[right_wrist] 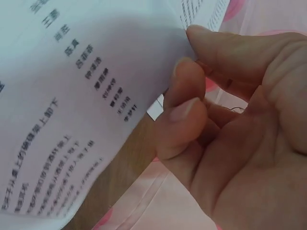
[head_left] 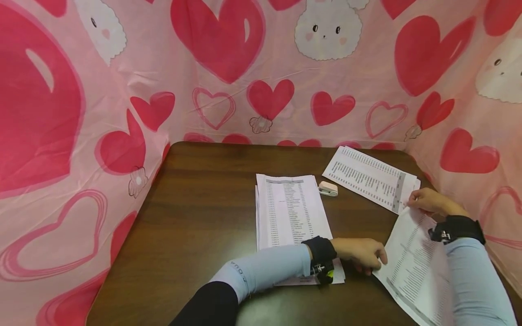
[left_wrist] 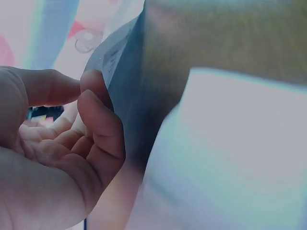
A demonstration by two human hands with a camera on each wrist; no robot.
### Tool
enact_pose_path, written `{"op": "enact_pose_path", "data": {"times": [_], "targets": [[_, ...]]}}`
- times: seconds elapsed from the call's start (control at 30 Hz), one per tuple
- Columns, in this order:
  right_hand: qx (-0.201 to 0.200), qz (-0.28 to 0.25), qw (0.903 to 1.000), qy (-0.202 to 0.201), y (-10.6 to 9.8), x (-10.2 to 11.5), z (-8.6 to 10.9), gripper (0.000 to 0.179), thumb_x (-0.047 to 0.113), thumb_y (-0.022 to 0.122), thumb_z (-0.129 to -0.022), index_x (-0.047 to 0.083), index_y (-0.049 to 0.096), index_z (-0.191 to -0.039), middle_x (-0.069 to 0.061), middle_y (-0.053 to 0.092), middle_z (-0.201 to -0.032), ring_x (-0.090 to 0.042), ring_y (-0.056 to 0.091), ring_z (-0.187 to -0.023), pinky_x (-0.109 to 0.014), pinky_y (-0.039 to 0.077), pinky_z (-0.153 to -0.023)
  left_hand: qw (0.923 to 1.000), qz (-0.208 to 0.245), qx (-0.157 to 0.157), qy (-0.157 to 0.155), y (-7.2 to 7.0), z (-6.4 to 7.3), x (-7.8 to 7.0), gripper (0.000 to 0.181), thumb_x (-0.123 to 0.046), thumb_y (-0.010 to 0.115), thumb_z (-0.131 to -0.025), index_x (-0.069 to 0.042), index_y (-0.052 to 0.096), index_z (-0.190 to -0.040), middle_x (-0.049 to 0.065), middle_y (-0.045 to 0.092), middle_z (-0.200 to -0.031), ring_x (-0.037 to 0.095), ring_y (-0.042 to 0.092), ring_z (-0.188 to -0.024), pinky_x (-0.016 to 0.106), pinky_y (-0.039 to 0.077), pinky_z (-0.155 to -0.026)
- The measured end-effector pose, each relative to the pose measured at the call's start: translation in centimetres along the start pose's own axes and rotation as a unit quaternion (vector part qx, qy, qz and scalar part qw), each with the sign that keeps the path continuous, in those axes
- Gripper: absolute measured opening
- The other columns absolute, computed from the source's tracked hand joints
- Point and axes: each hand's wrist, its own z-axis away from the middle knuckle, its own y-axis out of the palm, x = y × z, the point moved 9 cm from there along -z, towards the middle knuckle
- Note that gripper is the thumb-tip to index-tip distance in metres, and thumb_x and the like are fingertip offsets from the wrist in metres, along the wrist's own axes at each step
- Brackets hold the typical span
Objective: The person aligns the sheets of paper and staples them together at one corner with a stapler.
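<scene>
The printed sheet (head_left: 412, 258) is in the lower right of the head view, between the hands, its near long side seeming to slant from the left hand (head_left: 362, 253) up to the right hand (head_left: 432, 201). The left hand's fingers are curled in, thumb and forefinger pinching the sheet's left corner; the right hand, higher up and further right, pinches the upper corner between thumb and fingertips, its other fingers bent loosely. The sheet's long axis appears to run from its grey header band at lower left toward upper right, partly behind the right sleeve (head_left: 477, 280). The left hand is nearer the central paper stack (head_left: 291, 213), whose lower part its forearm crosses; the right hand is just beside the upper-right paper stack (head_left: 363, 176). A small pale stapler (head_left: 328, 189) lies on the table (head_left: 204, 203) between the stacks.
</scene>
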Motion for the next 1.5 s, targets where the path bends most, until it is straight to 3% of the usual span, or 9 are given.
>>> {"op": "enact_pose_path", "data": {"times": [0.2,0.4,0.57,0.77,0.9,1.03,1.23,1.37,1.5], "targets": [[-0.016,0.010,0.9998,-0.011,-0.5,0.7,0.4,0.022,0.019,0.058,-0.097,-0.002,0.058,-0.090,0.000,0.043,-0.067,-0.015,0.045,-0.064,-0.026,0.037,-0.054,0.9997,0.024,-0.001,0.008,-2.7,1.2,1.2,0.026,-0.007,0.057,-0.092,-0.017,0.061,-0.117,-0.006,0.058,-0.085,0.010,0.061,-0.060,0.024,0.051,-0.054],[-0.044,0.036,0.9982,-0.018,-1.4,2.2,0.7,0.023,0.020,0.058,-0.097,-0.003,0.057,-0.095,-0.004,0.046,-0.072,-0.018,0.047,-0.070,-0.027,0.039,-0.057,0.9962,0.084,-0.024,0.004,-5.8,2.8,2.2,0.038,-0.005,0.059,-0.092,-0.015,0.055,-0.128,0.000,0.058,-0.074,0.012,0.056,-0.055,0.025,0.048,-0.051],[-0.073,0.058,0.9952,-0.027,-2.2,3.5,0.7,0.028,0.028,0.059,-0.097,0.000,0.058,-0.098,-0.013,0.059,-0.087,-0.021,0.057,-0.078,-0.034,0.053,-0.066,0.9919,0.118,-0.045,-0.006,-8.4,4.3,3.1,0.044,-0.008,0.062,-0.092,-0.012,0.052,-0.135,0.003,0.059,-0.074,0.014,0.056,-0.057,0.026,0.049,-0.055],[-0.094,0.046,0.9938,-0.037,-2.7,4.8,0.2,0.033,0.031,0.059,-0.097,-0.002,0.057,-0.103,-0.019,0.061,-0.093,-0.022,0.060,-0.072,-0.034,0.054,-0.059,0.9945,0.082,-0.065,0.009,-11.1,5.8,3.4,0.022,-0.010,0.059,-0.094,-0.008,0.068,-0.114,0.005,0.064,-0.078,0.014,0.058,-0.062,0.024,0.048,-0.057],[-0.094,0.043,0.9940,-0.034,-3.0,5.5,0.0,0.034,0.033,0.059,-0.097,0.000,0.056,-0.103,-0.020,0.061,-0.094,-0.021,0.060,-0.071,-0.032,0.052,-0.056,0.9932,0.073,-0.088,0.019,-12.6,6.6,3.7,0.016,-0.011,0.056,-0.096,-0.008,0.070,-0.102,0.003,0.064,-0.078,0.015,0.058,-0.064,0.024,0.048,-0.055],[-0.089,0.040,0.9944,-0.040,-3.2,6.5,-0.2,0.039,0.038,0.058,-0.097,0.001,0.055,-0.107,-0.018,0.060,-0.094,-0.021,0.060,-0.073,-0.032,0.051,-0.056,0.9888,0.096,-0.110,0.032,-13.7,7.4,4.0,0.016,-0.012,0.055,-0.096,-0.008,0.070,-0.098,0.000,0.062,-0.082,0.018,0.059,-0.066,0.025,0.048,-0.055],[-0.088,0.018,0.9946,-0.052,-3.4,7.8,-0.6,0.034,0.034,0.057,-0.098,0.001,0.055,-0.104,-0.009,0.052,-0.080,-0.021,0.049,-0.064,-0.028,0.041,-0.051,0.9813,0.144,-0.117,0.051,-14.6,8.2,4.6,0.019,-0.016,0.053,-0.098,-0.009,0.070,-0.098,-0.001,0.062,-0.089,0.018,0.063,-0.073,0.027,0.051,-0.062],[-0.104,0.007,0.9931,-0.053,-3.7,7.9,-1.1,0.034,0.032,0.055,-0.100,-0.001,0.053,-0.105,-0.005,0.047,-0.075,-0.022,0.048,-0.061,-0.030,0.042,-0.052,0.9774,0.175,-0.114,0.030,-14.5,8.3,5.7,0.019,-0.021,0.056,-0.099,-0.010,0.070,-0.105,-0.002,0.066,-0.097,0.022,0.070,-0.082,0.030,0.054,-0.070],[-0.127,-0.007,0.9907,-0.047,-4.1,7.6,-1.4,0.039,0.037,0.053,-0.100,-0.001,0.052,-0.107,-0.005,0.047,-0.074,-0.023,0.048,-0.059,-0.030,0.045,-0.053,0.9795,0.173,-0.103,-0.002,-14.0,8.3,7.1,0.027,-0.036,0.061,-0.096,-0.015,0.068,-0.111,-0.002,0.069,-0.102,0.023,0.070,-0.093,0.037,0.054,-0.080]]}}
